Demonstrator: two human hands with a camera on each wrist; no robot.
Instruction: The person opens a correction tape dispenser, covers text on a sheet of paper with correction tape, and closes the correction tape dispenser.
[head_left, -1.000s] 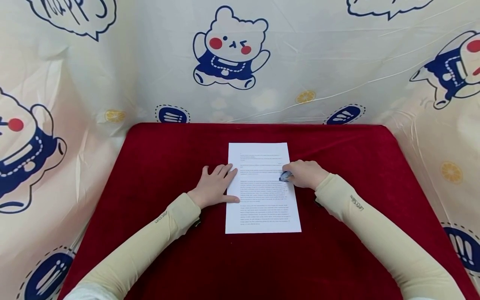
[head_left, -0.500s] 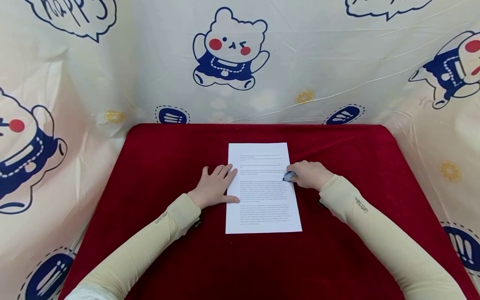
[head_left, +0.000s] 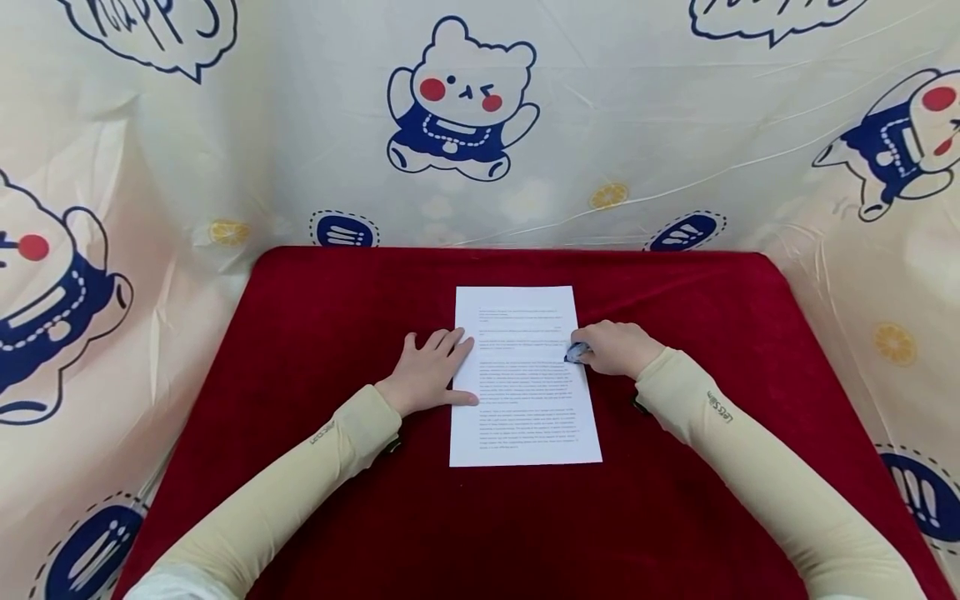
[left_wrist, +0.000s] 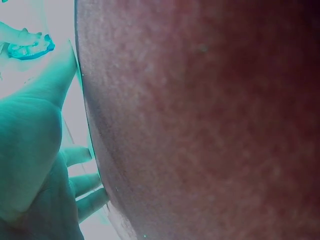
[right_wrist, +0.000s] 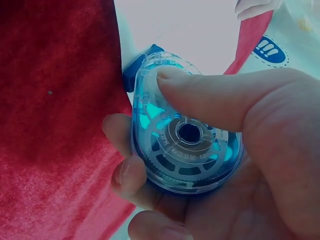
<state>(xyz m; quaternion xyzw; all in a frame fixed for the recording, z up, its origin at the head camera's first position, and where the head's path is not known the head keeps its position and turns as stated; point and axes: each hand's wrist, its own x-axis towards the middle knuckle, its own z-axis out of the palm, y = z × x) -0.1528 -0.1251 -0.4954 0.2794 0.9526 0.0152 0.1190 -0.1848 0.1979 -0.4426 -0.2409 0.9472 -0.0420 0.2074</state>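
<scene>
A white sheet of paper [head_left: 525,383] printed with lines of text lies upright on the red cloth. My left hand [head_left: 427,372] rests spread on its left edge, fingertips and thumb on the sheet. At the right edge, my right hand [head_left: 618,348] grips a correction tape dispenser [right_wrist: 187,130]. The right wrist view shows its clear rounded case and blue parts, the thumb on its upper face and the fingers curled beneath. Its blue tip points at the paper near the middle text lines. Whether the tip touches the paper cannot be told.
Red velvet cloth [head_left: 337,300] covers the table around the sheet. Behind and at both sides hangs a pale curtain [head_left: 585,108] printed with cartoon bears. Cloth fills most of the left wrist view.
My right hand has drawn slightly to the right with the correction tape dispenser, mostly in the first half second. My left hand stays in place on the sheet.
</scene>
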